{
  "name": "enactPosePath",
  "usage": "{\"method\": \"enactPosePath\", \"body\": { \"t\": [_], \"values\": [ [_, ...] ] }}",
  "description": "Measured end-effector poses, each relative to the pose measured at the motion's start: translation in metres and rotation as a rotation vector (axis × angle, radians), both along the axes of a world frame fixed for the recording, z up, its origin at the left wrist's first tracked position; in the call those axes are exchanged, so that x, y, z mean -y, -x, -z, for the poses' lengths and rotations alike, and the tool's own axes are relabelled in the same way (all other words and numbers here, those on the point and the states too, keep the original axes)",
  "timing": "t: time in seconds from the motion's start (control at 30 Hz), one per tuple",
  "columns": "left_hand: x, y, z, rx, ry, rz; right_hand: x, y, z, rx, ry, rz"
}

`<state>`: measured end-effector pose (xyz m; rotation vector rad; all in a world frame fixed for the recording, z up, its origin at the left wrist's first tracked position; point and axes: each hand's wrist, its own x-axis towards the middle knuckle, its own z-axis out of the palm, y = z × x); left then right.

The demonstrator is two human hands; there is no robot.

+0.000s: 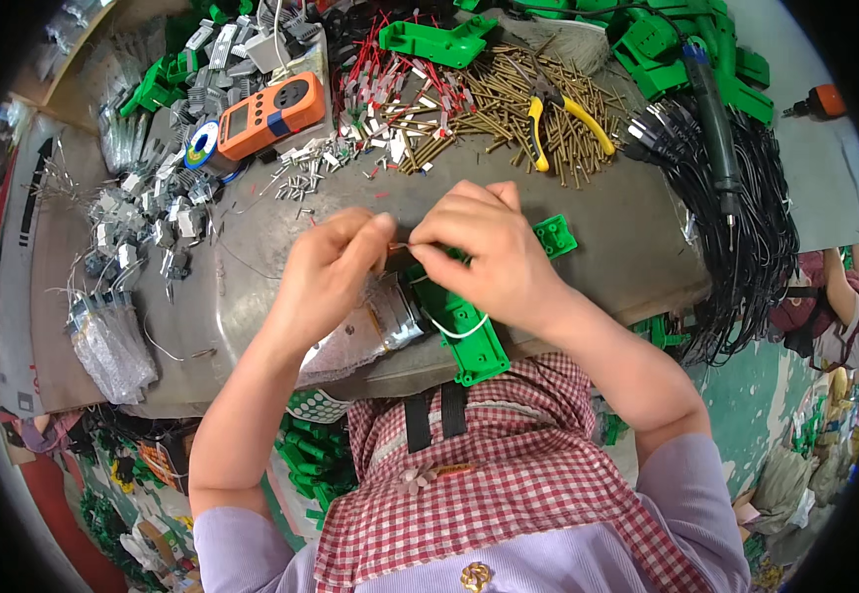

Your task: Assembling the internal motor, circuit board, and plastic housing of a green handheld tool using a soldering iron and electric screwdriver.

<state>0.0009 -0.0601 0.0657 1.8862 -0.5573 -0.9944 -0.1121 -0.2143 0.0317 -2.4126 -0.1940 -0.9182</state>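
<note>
My left hand (336, 265) and my right hand (484, 242) meet over the middle of the bench, thumbs and fingers pinched close together. A thin strand, like a wire end, shows between the fingertips; most of it is hidden. Below my right hand lies a green plastic housing (481, 358), open side up, reaching past the bench's front edge. A white wire (461, 334) loops across it. Another green piece (555, 236) shows beyond my right wrist. Under my left hand is a clear plastic bag (350, 346) with silvery contents.
Farther back lie an orange meter (271, 117), a solder spool (204, 145), loose brass-coloured screws (489, 99) and yellow-handled pliers (568, 119). At right, an electric screwdriver (712, 128) rests by black cables (746, 237). Grey parts (158, 212) and a bubble-wrap bundle (113, 346) occupy the left.
</note>
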Motion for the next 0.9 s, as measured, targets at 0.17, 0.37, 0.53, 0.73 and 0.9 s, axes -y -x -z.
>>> {"method": "enactPosePath", "body": {
  "t": [0.17,0.37,0.53,0.73,0.9],
  "values": [
    [-0.006,0.009,-0.007,1.138,0.379,0.269,0.014,0.001,-0.004,-0.396,-0.584,-0.343],
    [-0.011,0.01,0.004,-0.169,0.365,0.034,-0.008,0.009,-0.009,-0.056,-0.022,-0.126],
    [-0.013,0.023,0.01,0.05,0.223,-0.128,-0.002,0.01,-0.001,-0.191,-0.275,-0.132],
    [-0.018,0.024,-0.002,1.303,0.397,0.065,-0.002,0.007,-0.013,-0.312,-0.523,-0.265],
    [-0.02,0.016,0.001,1.055,0.414,-0.03,-0.006,0.005,-0.013,-0.043,0.055,-0.057]
  ]
}}
